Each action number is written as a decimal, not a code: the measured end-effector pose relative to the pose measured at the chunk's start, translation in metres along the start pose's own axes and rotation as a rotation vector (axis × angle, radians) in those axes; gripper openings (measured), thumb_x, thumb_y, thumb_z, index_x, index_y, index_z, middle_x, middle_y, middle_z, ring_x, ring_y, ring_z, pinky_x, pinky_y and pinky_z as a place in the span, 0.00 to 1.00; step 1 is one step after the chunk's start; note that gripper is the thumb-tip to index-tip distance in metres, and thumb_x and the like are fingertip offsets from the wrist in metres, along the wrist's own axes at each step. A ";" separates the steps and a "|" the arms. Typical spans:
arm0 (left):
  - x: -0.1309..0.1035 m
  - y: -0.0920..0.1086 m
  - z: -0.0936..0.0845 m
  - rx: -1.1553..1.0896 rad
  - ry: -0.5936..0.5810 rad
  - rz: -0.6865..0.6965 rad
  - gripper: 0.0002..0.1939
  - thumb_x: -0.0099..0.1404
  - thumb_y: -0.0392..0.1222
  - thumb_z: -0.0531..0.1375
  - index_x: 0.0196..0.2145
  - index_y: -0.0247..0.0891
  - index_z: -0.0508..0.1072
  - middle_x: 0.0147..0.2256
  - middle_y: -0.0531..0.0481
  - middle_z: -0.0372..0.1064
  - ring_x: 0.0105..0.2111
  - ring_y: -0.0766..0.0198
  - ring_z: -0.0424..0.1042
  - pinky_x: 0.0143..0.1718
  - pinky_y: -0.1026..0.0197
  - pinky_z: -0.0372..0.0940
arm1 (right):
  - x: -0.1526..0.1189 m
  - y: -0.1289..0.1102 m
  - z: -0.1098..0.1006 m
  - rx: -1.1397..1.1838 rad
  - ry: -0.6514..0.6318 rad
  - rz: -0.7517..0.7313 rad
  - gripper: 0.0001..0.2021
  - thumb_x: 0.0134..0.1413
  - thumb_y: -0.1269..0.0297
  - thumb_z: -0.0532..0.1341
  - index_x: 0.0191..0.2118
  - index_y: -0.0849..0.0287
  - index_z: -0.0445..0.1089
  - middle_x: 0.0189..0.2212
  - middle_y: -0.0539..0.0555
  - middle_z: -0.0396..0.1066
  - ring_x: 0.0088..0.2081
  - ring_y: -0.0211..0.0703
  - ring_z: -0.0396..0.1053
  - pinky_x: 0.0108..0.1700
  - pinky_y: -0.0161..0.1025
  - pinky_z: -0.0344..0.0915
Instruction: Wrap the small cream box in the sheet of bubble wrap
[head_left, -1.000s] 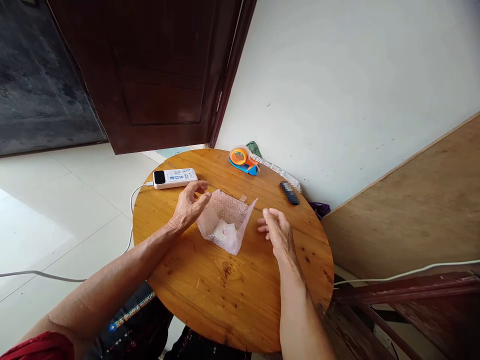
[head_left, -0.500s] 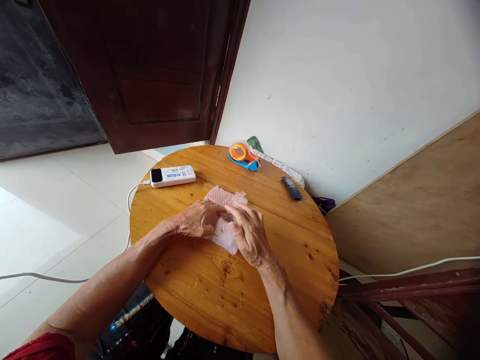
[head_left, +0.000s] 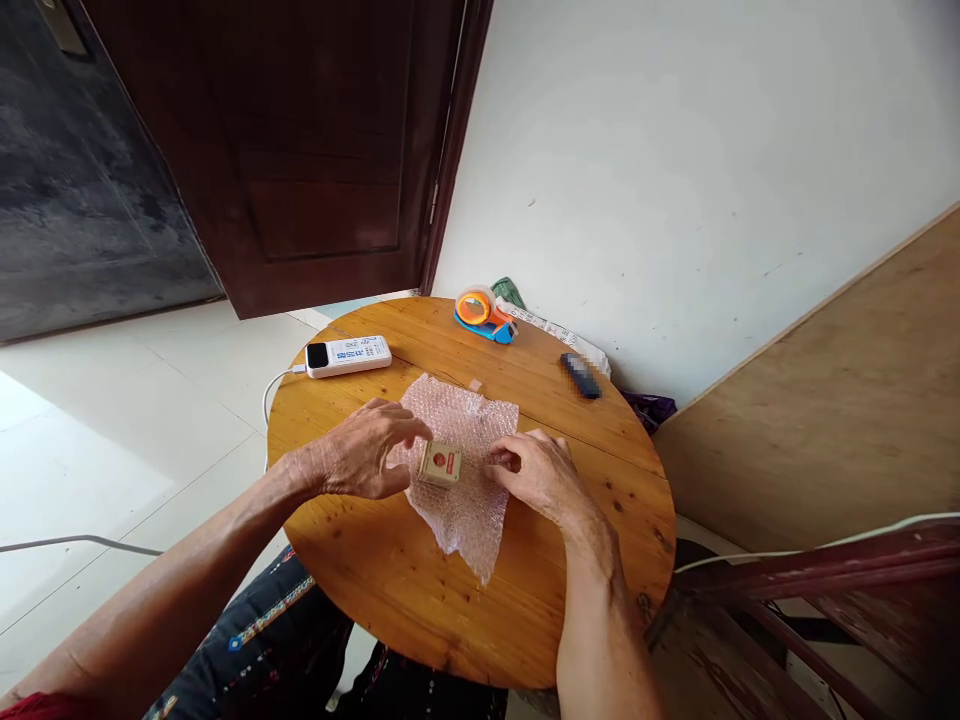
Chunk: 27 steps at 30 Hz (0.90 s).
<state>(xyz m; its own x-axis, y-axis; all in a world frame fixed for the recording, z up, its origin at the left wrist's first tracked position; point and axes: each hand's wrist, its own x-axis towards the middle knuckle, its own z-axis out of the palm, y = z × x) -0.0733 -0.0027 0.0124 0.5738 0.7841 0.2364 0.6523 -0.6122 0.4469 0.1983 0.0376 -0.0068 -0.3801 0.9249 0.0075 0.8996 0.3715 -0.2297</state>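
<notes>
A sheet of bubble wrap [head_left: 469, 520] lies spread on the round wooden table, its lower corner pointing toward me. On its left part sits a small tan box [head_left: 441, 464] with a red round mark and a red label on top. My left hand [head_left: 371, 447] is just left of the box, thumb and fingers apart around its near side, gripping nothing. At the sheet's right side, my right hand [head_left: 540, 475] has its thumb and forefinger curled together on the bubble wrap. The fingertips partly hide the sheet there.
An orange and blue tape dispenser [head_left: 484, 315] stands at the table's far edge. A white device [head_left: 349, 356] with a dark screen and a cable lies at the back left. A dark blurred object [head_left: 580, 376] rests at the right, near the white wall [head_left: 675, 180].
The bubble wrap, earlier folded into a bundle under both hands, is now spread out with the tan box exposed. My hands have moved apart, the left one leftward and the right one rightward.
</notes>
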 end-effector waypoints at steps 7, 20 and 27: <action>-0.038 0.021 0.010 -0.035 -0.187 -0.015 0.12 0.55 0.39 0.60 0.38 0.38 0.75 0.34 0.48 0.73 0.36 0.57 0.71 0.41 0.54 0.66 | 0.002 0.001 0.003 0.012 0.026 -0.016 0.05 0.49 0.63 0.65 0.34 0.51 0.76 0.32 0.49 0.79 0.41 0.49 0.69 0.42 0.43 0.53; 0.003 0.001 0.054 -0.096 -0.009 -0.176 0.55 0.52 0.48 0.69 0.68 0.27 0.47 0.60 0.28 0.61 0.61 0.41 0.61 0.61 0.43 0.58 | 0.001 -0.045 0.007 0.038 0.123 -0.261 0.18 0.48 0.59 0.67 0.46 0.58 0.73 0.44 0.59 0.76 0.49 0.55 0.69 0.50 0.49 0.60; 0.002 -0.005 0.080 0.006 -0.041 -0.130 0.61 0.47 0.64 0.68 0.68 0.31 0.48 0.64 0.30 0.56 0.66 0.40 0.53 0.66 0.41 0.48 | -0.042 0.001 -0.004 0.049 0.287 0.002 0.17 0.51 0.56 0.63 0.47 0.54 0.72 0.42 0.56 0.77 0.44 0.52 0.71 0.47 0.47 0.62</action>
<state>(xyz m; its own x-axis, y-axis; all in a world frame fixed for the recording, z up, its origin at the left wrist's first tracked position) -0.0358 -0.0060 -0.0586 0.5040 0.8521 0.1410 0.7257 -0.5063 0.4659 0.2161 -0.0005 -0.0031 -0.2958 0.9132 0.2804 0.8859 0.3720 -0.2770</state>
